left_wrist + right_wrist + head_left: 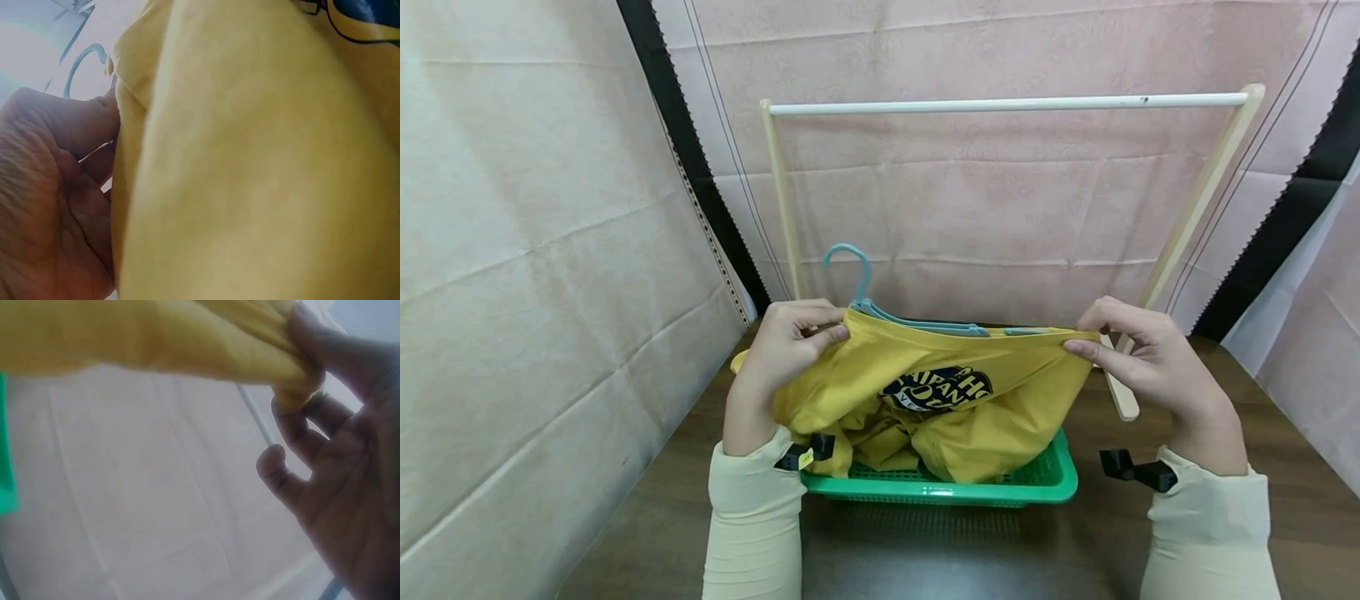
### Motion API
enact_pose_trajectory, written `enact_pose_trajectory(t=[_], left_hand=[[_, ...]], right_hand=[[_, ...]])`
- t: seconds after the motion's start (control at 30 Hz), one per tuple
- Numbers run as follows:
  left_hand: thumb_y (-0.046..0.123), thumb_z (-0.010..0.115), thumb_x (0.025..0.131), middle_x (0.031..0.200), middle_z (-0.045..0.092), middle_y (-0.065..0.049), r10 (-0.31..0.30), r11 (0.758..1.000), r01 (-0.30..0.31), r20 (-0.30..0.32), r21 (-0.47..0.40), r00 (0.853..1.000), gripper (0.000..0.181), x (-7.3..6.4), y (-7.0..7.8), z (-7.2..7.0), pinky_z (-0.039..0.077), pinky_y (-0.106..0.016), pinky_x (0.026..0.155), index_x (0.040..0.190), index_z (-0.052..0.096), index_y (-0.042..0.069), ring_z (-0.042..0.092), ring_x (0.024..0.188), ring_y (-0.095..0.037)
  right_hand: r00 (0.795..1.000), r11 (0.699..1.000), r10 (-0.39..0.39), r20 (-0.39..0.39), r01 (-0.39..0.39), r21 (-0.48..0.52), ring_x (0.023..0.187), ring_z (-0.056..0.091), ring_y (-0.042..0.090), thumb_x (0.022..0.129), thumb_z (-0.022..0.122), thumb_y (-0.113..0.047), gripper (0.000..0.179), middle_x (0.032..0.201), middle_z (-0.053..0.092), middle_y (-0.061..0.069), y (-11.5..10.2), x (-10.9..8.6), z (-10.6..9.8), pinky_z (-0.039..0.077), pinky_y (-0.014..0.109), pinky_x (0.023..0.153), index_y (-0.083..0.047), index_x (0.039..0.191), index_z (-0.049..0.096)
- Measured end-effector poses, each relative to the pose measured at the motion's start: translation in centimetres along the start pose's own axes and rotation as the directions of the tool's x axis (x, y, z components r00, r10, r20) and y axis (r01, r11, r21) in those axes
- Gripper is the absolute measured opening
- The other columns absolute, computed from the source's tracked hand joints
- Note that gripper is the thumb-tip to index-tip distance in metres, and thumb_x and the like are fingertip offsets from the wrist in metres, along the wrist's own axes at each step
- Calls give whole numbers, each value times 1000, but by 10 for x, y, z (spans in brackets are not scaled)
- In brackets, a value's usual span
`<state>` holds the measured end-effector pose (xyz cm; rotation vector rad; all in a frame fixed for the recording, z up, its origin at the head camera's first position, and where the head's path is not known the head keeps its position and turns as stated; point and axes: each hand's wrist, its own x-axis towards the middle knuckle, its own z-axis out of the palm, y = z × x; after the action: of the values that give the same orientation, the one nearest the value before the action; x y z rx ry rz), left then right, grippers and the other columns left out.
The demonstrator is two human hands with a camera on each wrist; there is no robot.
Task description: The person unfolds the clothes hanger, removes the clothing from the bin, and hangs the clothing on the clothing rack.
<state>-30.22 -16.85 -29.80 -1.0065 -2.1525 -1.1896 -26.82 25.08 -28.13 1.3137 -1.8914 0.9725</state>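
Above the brown tabletop (940, 554) sags a dark-printed yellow garment (936, 392).

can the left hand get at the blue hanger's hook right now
Probably yes: the hook sticks up uncovered close to the left hand, though that hand is pinching the yellow shirt and would likely have to let go first.

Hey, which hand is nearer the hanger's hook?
The left hand, pinching the yellow garment close to the blue hook; the right hand pinches its opposite end, farther away.
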Motion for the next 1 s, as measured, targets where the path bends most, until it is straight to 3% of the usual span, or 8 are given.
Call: enact_pose_trajectory(t=[0.2, 0.33, 0.5, 0.67, 1.0], left_hand=[[4, 73, 92, 93, 74, 3, -25, 1000, 24, 84, 16, 996, 18, 4, 6, 10, 49, -27, 60, 105, 81, 13, 58, 71, -12], [8, 73, 93, 93, 73, 4, -21, 999, 15, 124, 45, 992, 17, 7, 10, 18, 47, -28, 60, 107, 80, 15, 56, 71, -11], [9, 74, 92, 93, 73, 4, -17, 999, 10, 125, 52, 992, 17, 8, 14, 22, 48, -28, 60, 108, 79, 13, 58, 71, -10], [9, 75, 92, 94, 73, 6, -2, 999, -3, 120, 50, 993, 18, 8, 16, 24, 50, -28, 62, 108, 79, 13, 60, 73, -9], [11, 73, 94, 95, 73, 4, 52, 997, -58, 139, 43, 989, 17, 13, 19, 33, 49, -28, 62, 110, 78, 10, 58, 71, -9]], right_hand=[[998, 1000, -12, -53, 12, 2, 77, 50, 10, 89, 76, -4, 12, 80, 58, 5, 11, -2, 8, 39, 17, 64, 0, 83, 67], [994, 981, 82, -73, -93, -169, 81, 55, 5, 86, 78, 1, 10, 90, 62, 3, 20, -7, 12, 45, 12, 72, -5, 87, 70], [986, 930, 164, -39, -168, -327, 69, 53, -1, 92, 76, -14, 5, 82, 64, -10, 23, -8, 14, 43, 12, 63, -15, 88, 73], [982, 922, 185, -36, -186, -338, 59, 48, -2, 93, 75, -19, 8, 71, 61, -15, 19, -4, 19, 38, 15, 55, -20, 86, 74], [982, 934, 159, -102, -183, -308, 59, 51, -1, 84, 81, -3, 18, 78, 69, -15, 11, 7, 45, 39, 13, 55, -20, 87, 75]])
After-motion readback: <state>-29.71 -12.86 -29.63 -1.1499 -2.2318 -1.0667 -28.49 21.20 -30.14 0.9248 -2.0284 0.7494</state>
